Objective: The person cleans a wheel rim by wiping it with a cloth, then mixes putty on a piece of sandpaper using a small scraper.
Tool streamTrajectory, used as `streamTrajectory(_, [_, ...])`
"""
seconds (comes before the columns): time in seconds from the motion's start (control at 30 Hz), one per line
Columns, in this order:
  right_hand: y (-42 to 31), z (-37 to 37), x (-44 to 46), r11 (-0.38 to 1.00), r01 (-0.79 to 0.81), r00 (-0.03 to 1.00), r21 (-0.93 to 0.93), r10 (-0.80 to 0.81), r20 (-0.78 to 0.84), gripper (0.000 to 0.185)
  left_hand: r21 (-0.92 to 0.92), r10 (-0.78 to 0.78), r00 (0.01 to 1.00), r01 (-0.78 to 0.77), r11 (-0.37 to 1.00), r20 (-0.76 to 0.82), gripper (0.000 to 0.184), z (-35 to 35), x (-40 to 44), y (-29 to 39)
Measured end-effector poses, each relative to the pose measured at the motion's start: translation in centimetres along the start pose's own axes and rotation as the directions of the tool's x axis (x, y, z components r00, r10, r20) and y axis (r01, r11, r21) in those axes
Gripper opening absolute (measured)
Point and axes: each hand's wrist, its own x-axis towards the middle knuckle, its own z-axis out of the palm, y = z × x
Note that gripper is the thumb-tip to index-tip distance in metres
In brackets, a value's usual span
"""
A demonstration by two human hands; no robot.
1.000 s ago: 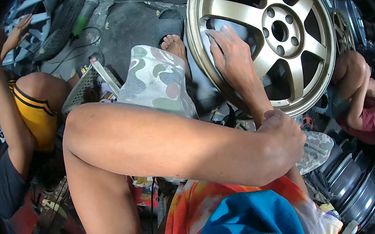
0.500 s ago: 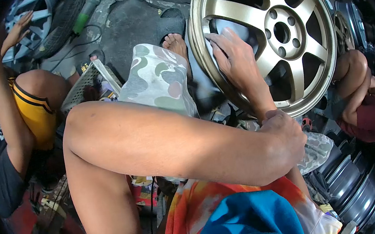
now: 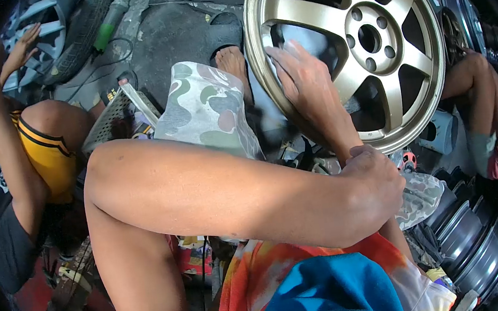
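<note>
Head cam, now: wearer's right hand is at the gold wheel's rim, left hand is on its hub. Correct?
Not quite: the left hand isn't on the hub. The head view shows it clasped round the wearer's own right forearm. The right hand is at the rim of the gold wheel, as you say.

The wheel (image 3: 387, 38) is right of the basket (image 3: 102, 125), beyond which a tool (image 3: 112, 24) lies beside a tyre (image 3: 88, 36), while rims (image 3: 467, 242) seem stacked at near right
</note>
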Motion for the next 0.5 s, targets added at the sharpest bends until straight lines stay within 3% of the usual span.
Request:
streamTrajectory(0.07, [0.4,0.2,-0.3,1.0,-0.018,0.999,-0.009,0.018,0.033,0.028,0.067,0.024,0.988,-0.014,0.998,-0.153,0.018,0.6,-0.5,0.0])
streamTrajectory(0.13, [1.3,0.9,-0.4,0.994,0.079,0.996,-0.081,-0.082,-0.045,0.032,0.076,0.024,0.992,-0.015,0.997,-0.125,0.018,0.6,-0.4,0.4])
streamTrajectory(0.2, [1.2,1.0,-0.1,0.994,0.06,0.995,-0.087,-0.066,-0.069,0.031,0.096,0.009,0.995,0.0,0.995,-0.096,0.018,0.7,-0.4,0.5])
streamTrajectory(0.27, [0.7,1.0,0.4,0.994,0.06,0.993,-0.096,-0.069,-0.092,0.031,0.125,0.053,0.982,-0.03,0.992,-0.183,0.017,1.0,-0.4,0.0])
streamTrajectory(0.33, [0.3,1.0,-0.7,0.996,-0.037,0.999,-0.075,0.034,-0.04,0.029,0.031,-0.011,0.994,0.015,0.999,-0.113,0.014,0.2,0.3,-0.1])
streamTrajectory(0.4, [1.4,1.8,-0.4,0.996,0.024,0.993,-0.086,-0.034,-0.115,0.029,-0.058,0.024,0.999,-0.022,0.998,0.033,0.012,0.0,0.7,-0.2])
streamTrajectory(0.43, [1.7,2.1,-0.2,0.99,0.095,0.975,-0.099,-0.113,-0.192,0.028,-0.049,-0.03,0.999,0.032,0.998,0.035,0.012,0.4,0.8,0.2])
streamTrajectory(0.5, [1.5,1.9,-0.2,0.996,0.048,0.987,-0.078,-0.059,-0.146,0.028,0.012,-0.02,0.998,0.02,1.0,-0.054,0.013,0.7,0.2,0.4])
